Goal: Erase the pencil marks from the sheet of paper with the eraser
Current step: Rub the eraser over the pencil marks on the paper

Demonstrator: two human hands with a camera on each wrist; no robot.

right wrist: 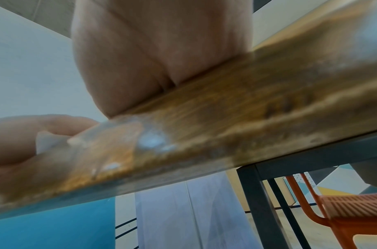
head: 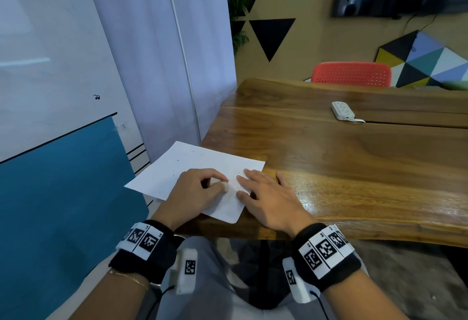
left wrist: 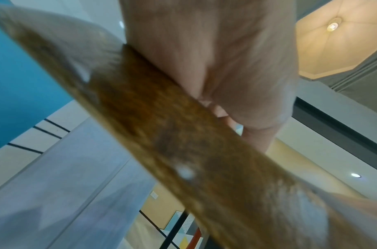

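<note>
A white sheet of paper (head: 197, 167) lies on the near left corner of the wooden table (head: 354, 157), partly overhanging its left edge, with small dark specks on it. My left hand (head: 202, 190) grips a small white eraser (head: 219, 183) and holds it down on the sheet. My right hand (head: 263, 193) lies flat, fingers spread, pressing the paper's right part and the table. In the right wrist view the eraser (right wrist: 47, 141) shows in the left hand's fingers beyond the blurred table edge (right wrist: 204, 126). The left wrist view shows only the palm (left wrist: 225, 67) over the table edge.
A white power strip (head: 343, 110) with its cable lies at the table's far right. A red chair (head: 352, 74) stands behind the table. A white curtain and a blue panel (head: 63, 205) are at the left. Bare wood stretches right of the paper.
</note>
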